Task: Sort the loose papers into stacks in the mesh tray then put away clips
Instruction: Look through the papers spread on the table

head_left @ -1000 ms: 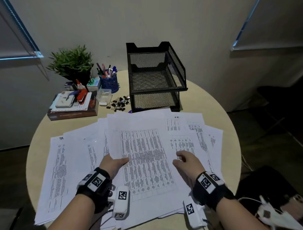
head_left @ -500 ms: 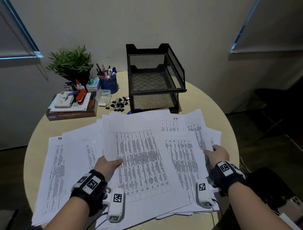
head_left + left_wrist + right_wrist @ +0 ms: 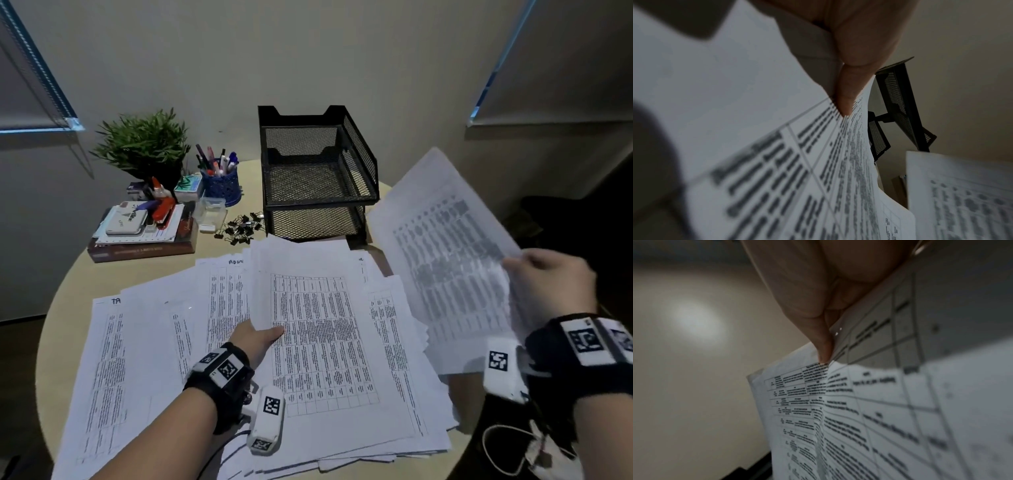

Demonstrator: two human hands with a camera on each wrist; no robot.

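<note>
Loose printed papers (image 3: 212, 329) lie fanned across the round table. A black two-tier mesh tray (image 3: 317, 178) stands at the back, both tiers bare. My right hand (image 3: 548, 284) pinches the edge of a printed sheet (image 3: 445, 260) and holds it tilted in the air to the right of the tray; the pinch shows in the right wrist view (image 3: 826, 352). My left hand (image 3: 262, 334) holds the left edge of the top table sheet (image 3: 318, 329), thumb on top (image 3: 846, 97). A pile of black binder clips (image 3: 241, 228) lies left of the tray.
At the back left stand a potted plant (image 3: 144, 144), a blue pen cup (image 3: 221, 183), a clear small box (image 3: 209, 214) and a book stack with a stapler (image 3: 140, 233). The table's edge (image 3: 51, 308) curves close around the papers. Cables (image 3: 507, 445) hang at lower right.
My right hand slid to the right edge of the papers, took a sheet and lifted it up and to the right. My left hand stayed at the top sheet's left edge.
</note>
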